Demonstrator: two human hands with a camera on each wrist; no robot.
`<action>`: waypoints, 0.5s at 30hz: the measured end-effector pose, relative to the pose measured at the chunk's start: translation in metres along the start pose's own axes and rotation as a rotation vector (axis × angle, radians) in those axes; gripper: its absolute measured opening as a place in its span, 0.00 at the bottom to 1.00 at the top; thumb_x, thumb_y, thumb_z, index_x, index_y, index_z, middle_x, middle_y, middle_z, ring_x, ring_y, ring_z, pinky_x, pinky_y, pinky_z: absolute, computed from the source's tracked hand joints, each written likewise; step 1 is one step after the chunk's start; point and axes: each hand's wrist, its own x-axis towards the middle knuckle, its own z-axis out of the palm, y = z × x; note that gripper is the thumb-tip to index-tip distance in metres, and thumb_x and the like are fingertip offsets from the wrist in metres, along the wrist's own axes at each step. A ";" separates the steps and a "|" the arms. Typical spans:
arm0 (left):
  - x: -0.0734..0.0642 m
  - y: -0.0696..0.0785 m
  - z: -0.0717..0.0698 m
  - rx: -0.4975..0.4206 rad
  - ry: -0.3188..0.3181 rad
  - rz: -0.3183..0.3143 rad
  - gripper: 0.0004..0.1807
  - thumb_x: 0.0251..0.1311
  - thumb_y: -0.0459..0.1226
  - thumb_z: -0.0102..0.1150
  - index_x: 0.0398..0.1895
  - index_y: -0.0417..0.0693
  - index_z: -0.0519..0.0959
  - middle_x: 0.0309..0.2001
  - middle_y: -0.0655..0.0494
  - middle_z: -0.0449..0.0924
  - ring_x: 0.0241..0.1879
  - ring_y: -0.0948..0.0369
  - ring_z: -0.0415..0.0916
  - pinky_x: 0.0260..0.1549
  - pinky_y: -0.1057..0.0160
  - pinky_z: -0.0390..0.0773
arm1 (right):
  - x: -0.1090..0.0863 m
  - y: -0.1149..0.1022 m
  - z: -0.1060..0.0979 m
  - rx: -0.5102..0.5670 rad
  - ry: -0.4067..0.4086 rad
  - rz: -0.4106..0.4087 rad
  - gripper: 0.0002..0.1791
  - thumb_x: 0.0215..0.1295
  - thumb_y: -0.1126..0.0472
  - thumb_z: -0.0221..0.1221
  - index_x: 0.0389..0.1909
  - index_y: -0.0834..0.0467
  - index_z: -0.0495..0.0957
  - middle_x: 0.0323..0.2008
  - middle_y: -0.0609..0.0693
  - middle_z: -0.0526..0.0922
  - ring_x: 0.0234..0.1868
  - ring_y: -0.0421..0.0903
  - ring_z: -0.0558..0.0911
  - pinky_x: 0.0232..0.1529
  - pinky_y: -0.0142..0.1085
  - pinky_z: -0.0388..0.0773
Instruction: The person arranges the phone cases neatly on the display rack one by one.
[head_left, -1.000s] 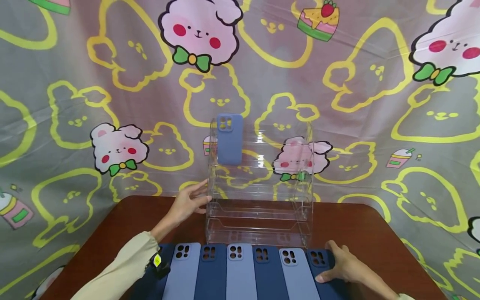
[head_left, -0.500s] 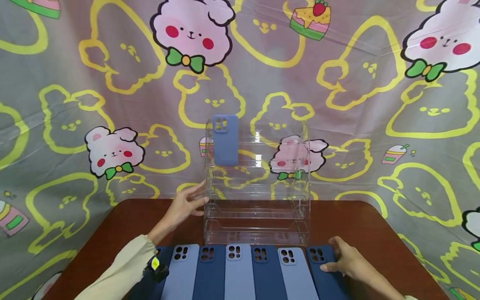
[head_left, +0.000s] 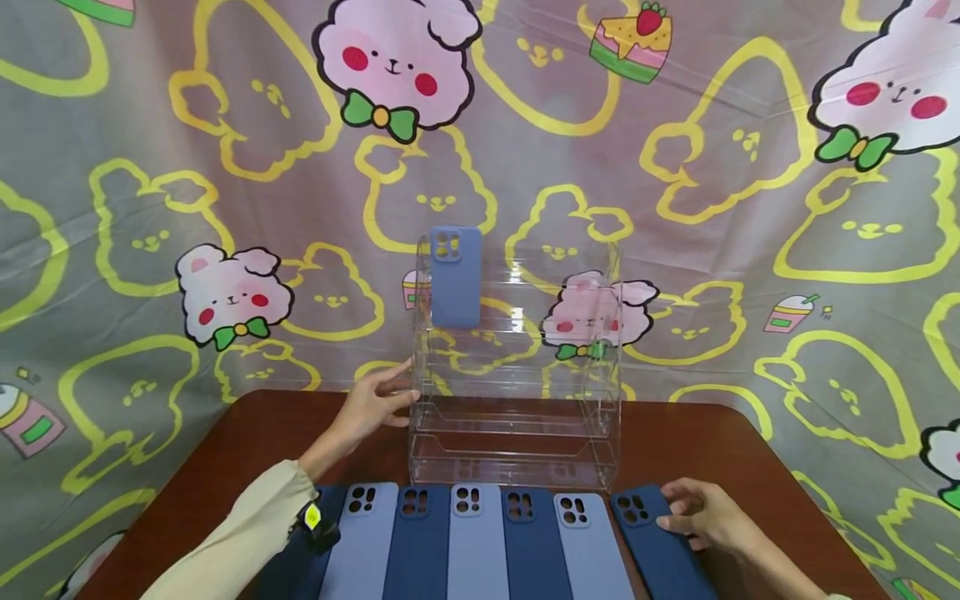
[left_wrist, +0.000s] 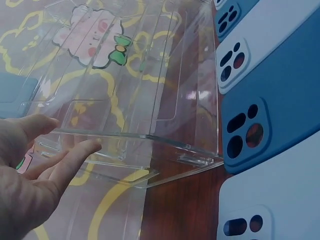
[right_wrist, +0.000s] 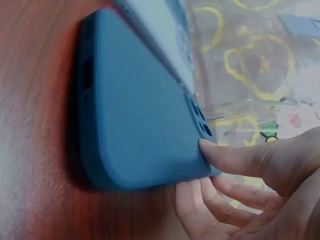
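Navy, matte, round-cornered phone case [head_left: 663,550] with camera cutouts, pinched by the right hand [head_left: 712,521] at the right of the reddish-brown wooden surface [head_left: 682,442], with left hand [head_left: 373,410] loosely spread beside tiered clear-plastic rack [head_left: 517,473].

Left grip [left_wrist: 25,192] is a bare hand poking in from the lower left, fingers [left_wrist: 70,162] loose and spread, right up by a clear plastic rack [left_wrist: 150,136]. Can't tell if they're actually touching it. Off to the right there's a blue phone case [left_wrist: 290,95] with camera holes, sandwiched between a pale case [left_wrist: 270,42] above and a second pale case [left_wrist: 287,180] below. Some reddish-brown tabletop [left_wrist: 170,215] shows, plus a pink cartoon face [left_wrist: 92,32] through the rack.
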 end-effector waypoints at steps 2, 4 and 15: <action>0.000 -0.001 0.000 -0.001 0.003 -0.004 0.35 0.73 0.32 0.62 0.81 0.45 0.63 0.72 0.27 0.67 0.62 0.36 0.78 0.42 0.50 0.91 | -0.003 -0.004 -0.003 0.044 -0.046 0.008 0.30 0.67 0.60 0.72 0.60 0.75 0.73 0.41 0.52 0.82 0.39 0.47 0.84 0.38 0.48 0.89; 0.000 -0.001 0.000 -0.003 0.000 -0.011 0.36 0.73 0.32 0.63 0.81 0.45 0.63 0.72 0.27 0.67 0.63 0.36 0.78 0.42 0.50 0.91 | -0.006 -0.006 -0.006 0.077 -0.092 0.017 0.29 0.69 0.60 0.70 0.60 0.75 0.73 0.41 0.51 0.83 0.39 0.47 0.84 0.39 0.47 0.89; 0.001 0.000 -0.001 -0.026 0.009 -0.042 0.36 0.72 0.32 0.64 0.80 0.46 0.64 0.72 0.26 0.67 0.62 0.38 0.80 0.41 0.50 0.91 | 0.026 0.044 -0.033 0.136 -0.315 0.035 0.20 0.70 0.53 0.69 0.57 0.59 0.82 0.44 0.51 0.89 0.40 0.48 0.87 0.41 0.45 0.90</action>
